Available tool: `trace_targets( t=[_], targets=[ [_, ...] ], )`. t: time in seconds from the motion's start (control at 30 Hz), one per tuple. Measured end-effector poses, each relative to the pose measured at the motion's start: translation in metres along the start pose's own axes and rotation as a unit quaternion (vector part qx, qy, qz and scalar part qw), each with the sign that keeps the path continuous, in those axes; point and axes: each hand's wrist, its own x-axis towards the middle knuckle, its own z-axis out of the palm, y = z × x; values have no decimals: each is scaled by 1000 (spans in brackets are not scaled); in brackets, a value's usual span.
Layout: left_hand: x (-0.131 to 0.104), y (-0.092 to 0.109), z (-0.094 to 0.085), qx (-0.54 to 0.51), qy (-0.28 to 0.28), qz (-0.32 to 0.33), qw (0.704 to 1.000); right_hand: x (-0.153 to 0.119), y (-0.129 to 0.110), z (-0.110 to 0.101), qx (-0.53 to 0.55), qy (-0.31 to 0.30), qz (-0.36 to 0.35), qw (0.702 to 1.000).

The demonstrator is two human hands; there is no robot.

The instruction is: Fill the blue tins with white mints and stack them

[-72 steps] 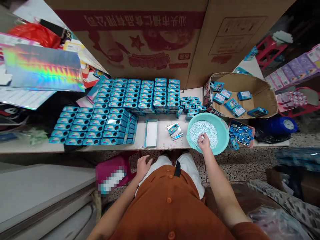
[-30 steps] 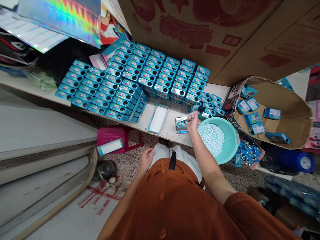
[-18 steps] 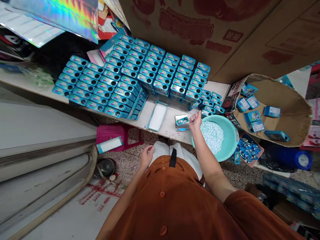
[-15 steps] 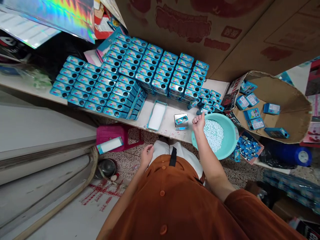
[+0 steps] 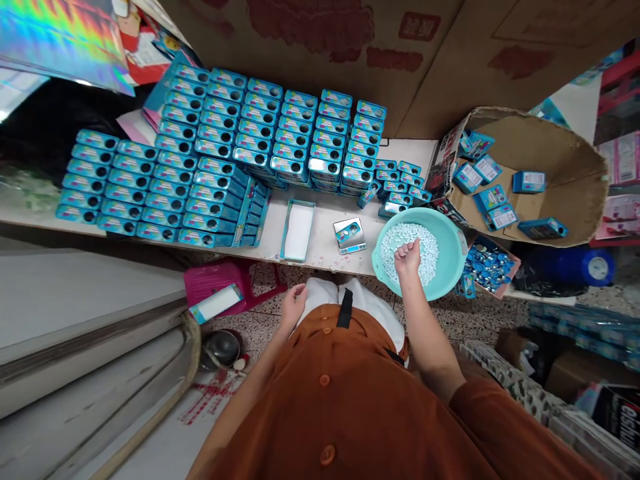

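My right hand [image 5: 407,257] is over the turquoise basin [image 5: 453,257], its fingers curled closed above the small pale pellets [image 5: 429,248]; what they hold, if anything, is hidden. Beside my lap rests my left hand [image 5: 294,305], empty, with its fingers loosely apart. A small silver scale [image 5: 351,247] on the table bears a blue tin [image 5: 348,231]. Left of the scale lies an open blue-rimmed tray [image 5: 299,230] with a white inside. Rows of stacked blue tins [image 5: 215,147] line the back of the table.
A cut-down cardboard box [image 5: 575,173] holds several blue packs at the right. Below it, a pink-sided box [image 5: 493,267] contains shiny blue-silver pieces. Small tins [image 5: 400,183] stand behind the basin. A magenta stool [image 5: 213,283] with another tray is at lower left.
My right hand has moved from the basin's left rim to over the pellets. The camera view has shifted, while my left hand still rests by my lap.
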Motion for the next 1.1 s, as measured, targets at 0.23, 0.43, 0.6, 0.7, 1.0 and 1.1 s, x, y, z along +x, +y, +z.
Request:
trace_targets(
  t=[0.23,0.43,0.6,0.7,1.0,1.1],
  targets=[
    [2,13,1,26,-22,10,999,-6,9,9,11,-4,25,1000],
    [0,9,3,11,-2,15,1000,-8,20,42,-62,-83,27,994],
    [-6,0,1,-4,23,8,1000,-10,28,55,-252,-208,-49,944],
    [-10,-6,1,-6,26,6,1000,-5,32,59,-403,-266,-113,868],
    [-17,-21,2,-23,53,0,998,9,42,87,-708,-289,-267,587],
    [-20,-19,1,-28,63,-9,998,13,40,85,-708,-280,-268,591]
  ],
)
